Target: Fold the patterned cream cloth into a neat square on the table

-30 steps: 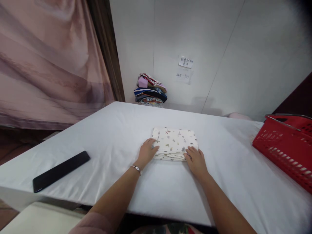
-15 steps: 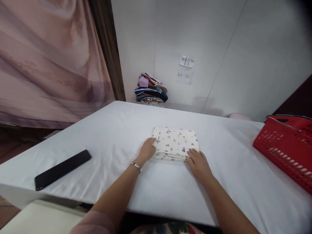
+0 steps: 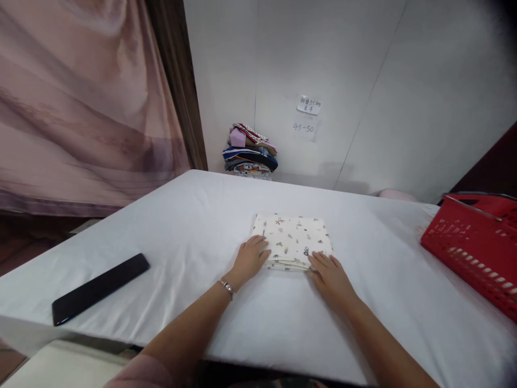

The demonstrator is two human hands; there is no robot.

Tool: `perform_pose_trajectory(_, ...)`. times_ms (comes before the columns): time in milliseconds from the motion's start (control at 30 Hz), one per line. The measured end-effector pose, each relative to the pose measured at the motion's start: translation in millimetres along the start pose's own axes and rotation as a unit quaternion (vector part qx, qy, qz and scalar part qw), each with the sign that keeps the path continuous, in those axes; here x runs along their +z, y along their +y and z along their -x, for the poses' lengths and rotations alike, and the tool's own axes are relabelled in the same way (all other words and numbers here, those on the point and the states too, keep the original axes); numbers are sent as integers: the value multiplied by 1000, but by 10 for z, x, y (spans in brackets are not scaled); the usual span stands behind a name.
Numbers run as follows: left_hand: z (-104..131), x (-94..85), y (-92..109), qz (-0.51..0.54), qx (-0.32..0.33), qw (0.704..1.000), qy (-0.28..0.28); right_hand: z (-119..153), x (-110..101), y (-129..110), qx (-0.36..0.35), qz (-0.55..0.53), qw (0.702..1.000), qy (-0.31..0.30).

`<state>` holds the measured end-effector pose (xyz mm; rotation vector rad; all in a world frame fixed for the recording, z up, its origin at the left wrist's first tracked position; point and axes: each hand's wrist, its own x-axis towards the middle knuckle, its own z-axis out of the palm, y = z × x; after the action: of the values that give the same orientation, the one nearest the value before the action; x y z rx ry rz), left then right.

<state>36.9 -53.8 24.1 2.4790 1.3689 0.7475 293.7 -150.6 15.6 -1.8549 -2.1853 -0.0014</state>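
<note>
A folded white cloth with small printed motifs lies in a rectangular stack on the white-covered table. Its folded layers show along the front edge. My left hand, with a bracelet at the wrist, rests on the cloth's left front corner, fingers stretched out and thumb apart. On the right front corner lies my right hand, its fingers spread flat over the top and edge.
A long black case-like object lies at the table's left. To the right is a red plastic basket. Folded fabrics are stacked beyond the far edge, beside a wall with paper notes. A pink curtain hangs at left.
My left hand has moved from the cloth's left side onto its front left corner. My right hand stays at the right front corner. The view has tilted slightly.
</note>
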Motion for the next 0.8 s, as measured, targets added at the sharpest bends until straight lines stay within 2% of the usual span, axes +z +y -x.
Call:
perform_pose_trajectory(100, -12, -20, -5, 0, 18, 1000, 21, 7, -17, 15, 2, 8, 1000, -1)
perform_pose_trajectory(167, -47, -43, -37, 13, 17, 1000, 13, 29, -33, 34, -8, 2, 1000, -15)
perform_pose_trajectory(233, -113, -70, -112, 33, -18, 999, 10, 44, -66, 73, -18, -23, 999, -34)
perform_pose_trajectory(333, -288, -110, -262, 58, -118, 991, 24, -22, -141, 180, -2, -83, 996, -33)
perform_pose_trajectory(433, -530, -130, -359, 89, -223, 971, -8, -251, -195, 359, 72, -123, 990, 15)
perform_pose_trajectory(533, -769, -117, -388, 113, -292, 949, -40, -579, -186, 590, 192, -136, 971, 34)
perform_pose_trajectory(633, -948, -77, -404, 117, -317, 940, -44, -901, -133, 802, 290, -154, 945, 3)
perform_pose_trajectory(800, -1138, 21, -386, 116, -333, 935, -39, -1309, -27, 973, 327, -156, 932, 0)
